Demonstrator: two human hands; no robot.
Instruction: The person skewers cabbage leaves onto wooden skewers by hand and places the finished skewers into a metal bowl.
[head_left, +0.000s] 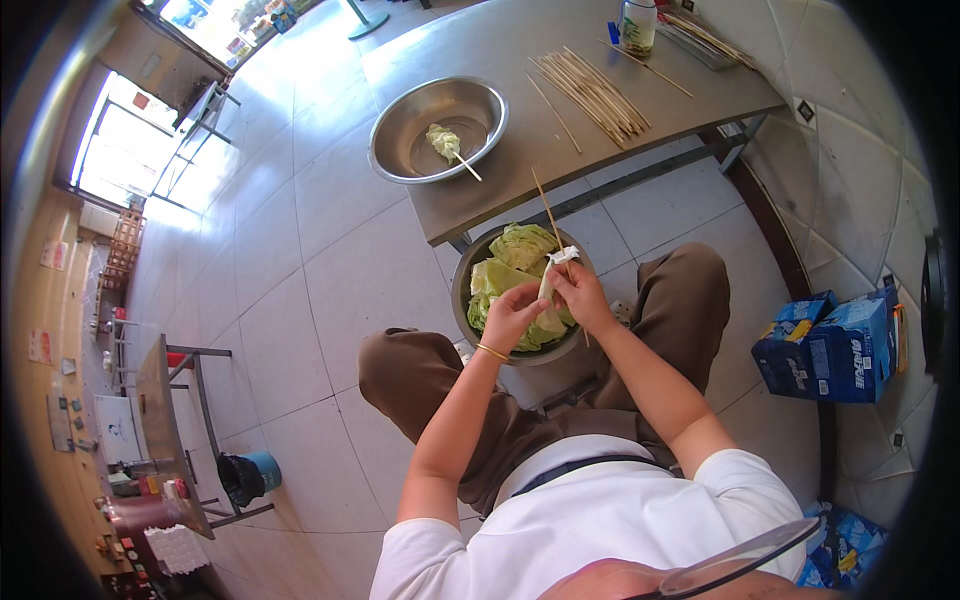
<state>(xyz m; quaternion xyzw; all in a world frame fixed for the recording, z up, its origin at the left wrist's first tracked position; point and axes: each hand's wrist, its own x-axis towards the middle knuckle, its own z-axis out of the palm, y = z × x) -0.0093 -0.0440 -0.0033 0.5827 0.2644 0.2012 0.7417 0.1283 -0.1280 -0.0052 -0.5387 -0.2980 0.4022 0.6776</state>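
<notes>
A bamboo skewer (546, 196) slants up from my right hand (583, 298), which grips it over the bowl. White, crumpled-looking material (564, 254) sits around the skewer just above my right fingers; I cannot tell what it is. With thumb and fingertips, my left hand (514, 313) pinches a pale cabbage leaf piece (546, 288) that also touches my right hand. Below both hands, a metal bowl (459, 289) between my knees holds green cabbage leaves (517, 251). On the table, a steel basin (397, 120) contains a skewered bunch of cabbage (442, 141), its stick leaning over the rim.
The metal table (495, 176) bears a pile of bamboo skewers (589, 94), a few loose ones, a jar (638, 30) and a tray of sticks (701, 41). Blue cartons (832, 349) stand by the tiled wall at right. A lined bin (251, 478) is at left.
</notes>
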